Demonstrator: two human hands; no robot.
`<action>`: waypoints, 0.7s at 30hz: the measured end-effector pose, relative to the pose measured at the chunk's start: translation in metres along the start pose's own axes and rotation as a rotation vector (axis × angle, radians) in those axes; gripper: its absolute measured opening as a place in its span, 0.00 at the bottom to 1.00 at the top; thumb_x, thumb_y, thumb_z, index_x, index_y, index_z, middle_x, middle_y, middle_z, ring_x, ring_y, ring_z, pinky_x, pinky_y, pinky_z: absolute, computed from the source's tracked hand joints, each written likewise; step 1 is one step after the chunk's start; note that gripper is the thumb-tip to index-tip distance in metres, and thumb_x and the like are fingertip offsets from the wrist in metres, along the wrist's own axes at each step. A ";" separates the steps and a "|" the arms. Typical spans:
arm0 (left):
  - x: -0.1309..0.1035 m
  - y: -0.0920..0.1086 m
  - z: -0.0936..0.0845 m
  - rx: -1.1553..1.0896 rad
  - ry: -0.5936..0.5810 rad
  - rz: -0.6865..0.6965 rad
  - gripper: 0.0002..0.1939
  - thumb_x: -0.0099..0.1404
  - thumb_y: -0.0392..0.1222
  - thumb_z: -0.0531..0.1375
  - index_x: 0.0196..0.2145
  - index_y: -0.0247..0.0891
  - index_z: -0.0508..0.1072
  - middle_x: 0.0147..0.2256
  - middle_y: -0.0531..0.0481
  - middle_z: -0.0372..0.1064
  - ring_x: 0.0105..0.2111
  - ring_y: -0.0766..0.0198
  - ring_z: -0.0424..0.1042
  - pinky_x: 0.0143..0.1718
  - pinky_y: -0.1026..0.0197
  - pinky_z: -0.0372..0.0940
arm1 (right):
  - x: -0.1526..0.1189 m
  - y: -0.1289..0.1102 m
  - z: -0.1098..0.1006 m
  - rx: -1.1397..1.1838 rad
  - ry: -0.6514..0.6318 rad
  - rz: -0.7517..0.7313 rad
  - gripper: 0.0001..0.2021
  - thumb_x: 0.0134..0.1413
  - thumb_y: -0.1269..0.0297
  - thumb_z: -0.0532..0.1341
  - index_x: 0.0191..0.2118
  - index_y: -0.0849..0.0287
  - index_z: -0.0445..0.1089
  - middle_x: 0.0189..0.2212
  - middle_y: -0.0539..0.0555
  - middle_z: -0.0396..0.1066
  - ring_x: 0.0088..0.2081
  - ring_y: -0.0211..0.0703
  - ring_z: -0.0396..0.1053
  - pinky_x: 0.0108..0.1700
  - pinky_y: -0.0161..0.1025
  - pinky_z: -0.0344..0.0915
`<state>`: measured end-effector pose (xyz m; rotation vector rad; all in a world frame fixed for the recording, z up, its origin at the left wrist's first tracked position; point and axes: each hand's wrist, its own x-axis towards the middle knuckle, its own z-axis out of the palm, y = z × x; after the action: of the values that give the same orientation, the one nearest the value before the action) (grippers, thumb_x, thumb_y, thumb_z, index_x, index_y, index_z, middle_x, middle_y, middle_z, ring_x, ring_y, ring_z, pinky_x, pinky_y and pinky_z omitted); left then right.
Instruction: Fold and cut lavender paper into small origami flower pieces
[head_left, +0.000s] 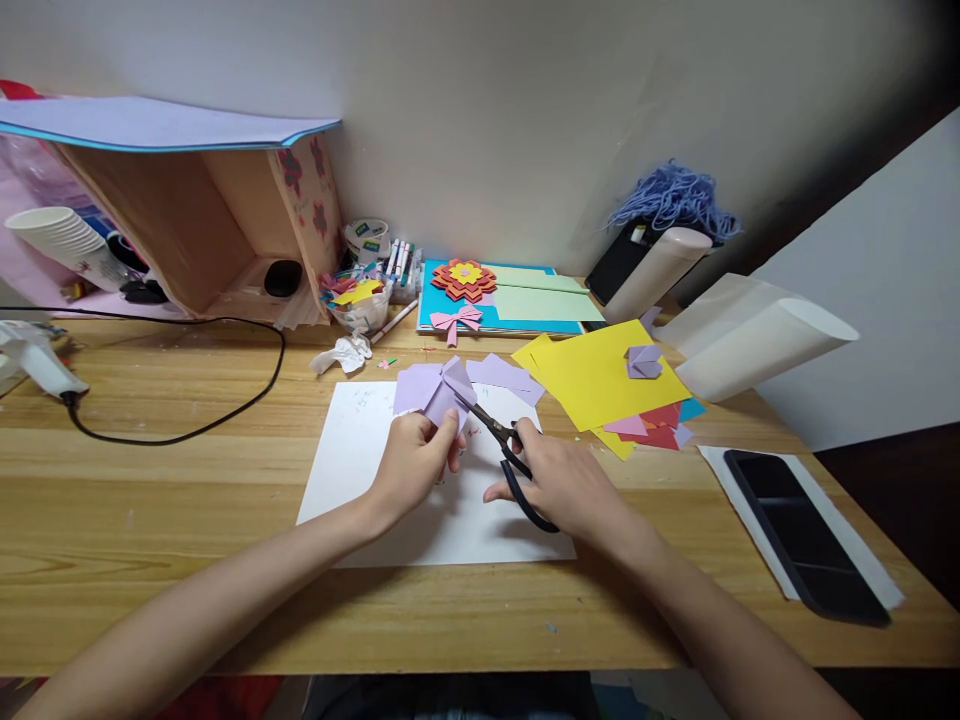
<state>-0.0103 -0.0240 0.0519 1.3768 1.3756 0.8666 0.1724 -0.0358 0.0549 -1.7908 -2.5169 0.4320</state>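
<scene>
My left hand (420,455) pinches a folded piece of lavender paper (454,385) between thumb and fingers, above a white sheet (352,480). In my right hand (566,480) are scissors (495,430) with black handles, my fingers through the loops. Their blades point up and left and meet the right edge of the lavender paper; how far they are parted is hard to make out. More lavender paper (506,377) lies just behind, at the top edge of the white sheet. A small folded lavender piece (643,362) rests on yellow paper (592,375) to the right.
Behind stand a cardboard box (225,220) and a tub of paper scraps (364,300). A layered paper flower (463,280) and pink bow (456,322) lie on a blue folder (442,318). At right are a phone (806,535) and rolled paper (772,345). A black cable (187,438) curves at left.
</scene>
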 end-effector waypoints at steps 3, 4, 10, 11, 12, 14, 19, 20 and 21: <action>0.000 -0.001 0.001 -0.020 -0.008 -0.003 0.24 0.63 0.53 0.51 0.17 0.35 0.68 0.12 0.54 0.62 0.12 0.71 0.58 0.16 0.68 0.54 | 0.000 0.000 0.000 -0.002 0.005 -0.001 0.23 0.51 0.40 0.54 0.35 0.57 0.56 0.29 0.56 0.73 0.29 0.53 0.73 0.23 0.36 0.48; 0.000 -0.002 0.001 -0.024 -0.010 -0.004 0.24 0.63 0.53 0.51 0.18 0.35 0.68 0.12 0.54 0.62 0.12 0.71 0.58 0.17 0.68 0.54 | 0.000 0.000 0.000 -0.002 0.006 -0.001 0.23 0.51 0.40 0.54 0.35 0.57 0.56 0.29 0.56 0.73 0.29 0.53 0.73 0.23 0.36 0.48; -0.001 -0.004 0.002 -0.020 -0.010 -0.003 0.25 0.62 0.55 0.50 0.18 0.34 0.70 0.11 0.53 0.62 0.12 0.70 0.58 0.17 0.67 0.54 | 0.001 0.000 0.000 -0.007 0.008 -0.001 0.22 0.52 0.40 0.54 0.35 0.57 0.55 0.30 0.57 0.73 0.30 0.54 0.73 0.24 0.37 0.49; -0.001 -0.004 0.002 -0.025 -0.011 -0.004 0.25 0.62 0.55 0.50 0.18 0.34 0.70 0.12 0.53 0.62 0.12 0.70 0.58 0.17 0.67 0.54 | 0.001 0.000 0.000 -0.007 0.008 0.000 0.22 0.52 0.40 0.54 0.35 0.57 0.55 0.30 0.57 0.73 0.31 0.54 0.73 0.24 0.37 0.49; -0.001 -0.004 0.002 -0.029 -0.011 -0.002 0.25 0.62 0.55 0.50 0.19 0.34 0.70 0.12 0.53 0.62 0.12 0.70 0.58 0.17 0.67 0.54 | 0.001 0.000 0.000 -0.006 0.009 0.001 0.22 0.52 0.40 0.54 0.35 0.57 0.55 0.30 0.57 0.73 0.31 0.54 0.73 0.24 0.37 0.49; -0.001 -0.004 0.002 -0.032 -0.005 0.005 0.25 0.62 0.56 0.50 0.19 0.34 0.70 0.12 0.53 0.62 0.12 0.70 0.58 0.17 0.67 0.54 | 0.001 0.000 0.000 -0.002 0.014 0.000 0.22 0.51 0.40 0.54 0.35 0.57 0.55 0.31 0.57 0.73 0.31 0.54 0.73 0.25 0.37 0.50; -0.001 -0.004 0.002 -0.034 0.011 0.013 0.25 0.62 0.55 0.50 0.19 0.34 0.71 0.12 0.53 0.62 0.12 0.71 0.58 0.17 0.67 0.54 | 0.000 0.000 0.000 0.006 0.019 -0.005 0.22 0.51 0.40 0.54 0.35 0.57 0.54 0.30 0.57 0.73 0.31 0.55 0.73 0.25 0.37 0.50; -0.001 -0.004 0.002 -0.034 0.013 0.012 0.25 0.62 0.55 0.50 0.19 0.34 0.71 0.12 0.53 0.62 0.12 0.71 0.58 0.17 0.67 0.54 | 0.000 0.000 0.000 0.010 0.017 -0.004 0.23 0.51 0.40 0.54 0.35 0.57 0.55 0.30 0.57 0.73 0.31 0.55 0.73 0.25 0.37 0.50; -0.001 -0.004 0.002 -0.034 0.015 0.011 0.25 0.62 0.56 0.51 0.19 0.34 0.71 0.12 0.53 0.62 0.12 0.71 0.58 0.17 0.67 0.55 | 0.000 -0.001 0.000 0.012 0.016 -0.003 0.23 0.51 0.40 0.54 0.35 0.57 0.55 0.30 0.57 0.73 0.31 0.55 0.73 0.25 0.37 0.50</action>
<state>-0.0097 -0.0261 0.0478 1.3552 1.3600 0.9052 0.1719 -0.0358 0.0553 -1.7797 -2.5007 0.4299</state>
